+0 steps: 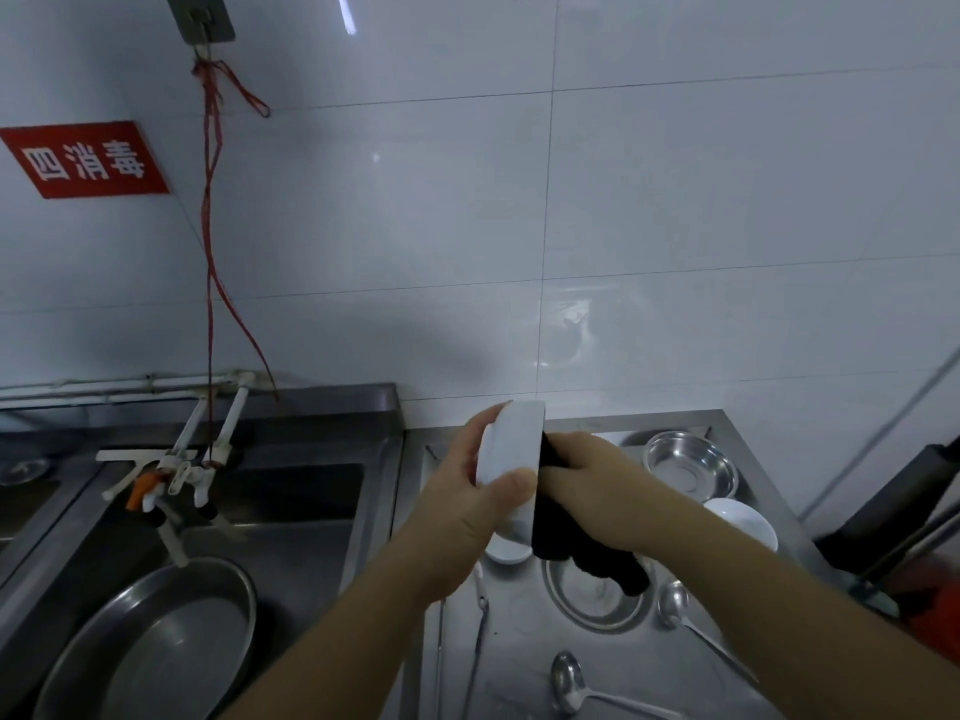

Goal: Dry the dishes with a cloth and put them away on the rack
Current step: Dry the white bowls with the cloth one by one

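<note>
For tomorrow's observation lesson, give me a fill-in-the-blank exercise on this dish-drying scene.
1. The left hand holds a white ceramic ____.
2. The right hand presses a ____ cloth against it.
3. The large round steel pan lies in the ____.
4. The wall sign is ____ with white characters.

Missing words: bowl; black; sink; red

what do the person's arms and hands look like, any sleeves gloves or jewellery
Both forearms are bare as far as the picture shows, with no sleeve edge in view. The left hand and the right hand wear no gloves. No ring, watch or bracelet shows on either wrist or on the visible fingers. The picture is somewhat blurred, so small marks cannot be told.
</note>
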A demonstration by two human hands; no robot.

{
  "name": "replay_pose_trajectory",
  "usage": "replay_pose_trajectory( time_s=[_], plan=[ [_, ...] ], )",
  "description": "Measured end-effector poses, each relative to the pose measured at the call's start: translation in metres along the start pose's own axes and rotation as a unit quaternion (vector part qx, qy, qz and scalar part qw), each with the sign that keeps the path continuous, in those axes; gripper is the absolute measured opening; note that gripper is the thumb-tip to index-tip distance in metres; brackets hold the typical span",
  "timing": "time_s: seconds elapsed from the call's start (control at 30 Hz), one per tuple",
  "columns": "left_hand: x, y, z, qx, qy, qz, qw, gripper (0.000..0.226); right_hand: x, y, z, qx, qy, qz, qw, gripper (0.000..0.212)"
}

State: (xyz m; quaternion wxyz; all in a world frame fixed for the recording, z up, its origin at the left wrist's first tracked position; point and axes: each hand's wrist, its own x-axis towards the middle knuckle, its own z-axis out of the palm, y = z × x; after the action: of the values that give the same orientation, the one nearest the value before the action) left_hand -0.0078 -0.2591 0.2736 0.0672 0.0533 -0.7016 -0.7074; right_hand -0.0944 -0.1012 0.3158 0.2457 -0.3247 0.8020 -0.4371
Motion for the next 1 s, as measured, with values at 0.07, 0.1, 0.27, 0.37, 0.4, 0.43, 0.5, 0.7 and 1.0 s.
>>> replay_pose_trajectory(
  time_s=[0.07, 0.1, 0.27, 0.37, 0.4, 0.43, 0.5, 0.7, 1.0],
  plan=[
    [0.002, 0.006, -0.001, 0.038, -0.020, 0.017, 0.999, 0.092, -0.006, 0.000, -0.002, 0.156, -0.002, 0.055, 0.986, 0.019],
    [0.002, 0.008, -0.001, 0.047, -0.028, 0.022, 0.998, 0.087, -0.009, 0.000, -0.002, 0.236, 0.009, 0.075, 0.969, 0.020],
    [-0.003, 0.005, 0.016, 0.003, -0.012, 0.016, 1.000, 0.079, -0.017, 0.000, 0.008, 0.581, 0.054, 0.177, 0.792, 0.040],
    [-0.001, 0.006, 0.029, -0.009, 0.012, 0.021, 1.000, 0.081, -0.013, 0.004, 0.017, 0.552, 0.101, 0.137, 0.816, 0.033],
    [0.000, 0.008, 0.031, -0.001, 0.019, 0.028, 0.999, 0.083, -0.012, 0.006, 0.018, 0.470, 0.146, 0.110, 0.863, 0.031],
    [0.002, 0.010, 0.032, 0.009, 0.026, 0.035, 0.999, 0.086, -0.012, 0.008, 0.018, 0.378, 0.180, 0.086, 0.904, 0.033],
    [0.003, 0.013, 0.033, 0.024, 0.031, 0.043, 0.998, 0.090, -0.012, 0.009, 0.015, 0.232, 0.196, 0.043, 0.952, 0.032],
    [0.002, 0.004, 0.032, 0.057, 0.008, 0.037, 0.998, 0.095, -0.014, 0.005, -0.004, 0.203, 0.070, 0.082, 0.973, 0.022],
    [0.018, 0.000, 0.005, 0.246, -0.120, 0.051, 0.960, 0.101, -0.025, 0.022, -0.007, 0.557, 0.054, 0.152, 0.815, 0.043]
  ],
)
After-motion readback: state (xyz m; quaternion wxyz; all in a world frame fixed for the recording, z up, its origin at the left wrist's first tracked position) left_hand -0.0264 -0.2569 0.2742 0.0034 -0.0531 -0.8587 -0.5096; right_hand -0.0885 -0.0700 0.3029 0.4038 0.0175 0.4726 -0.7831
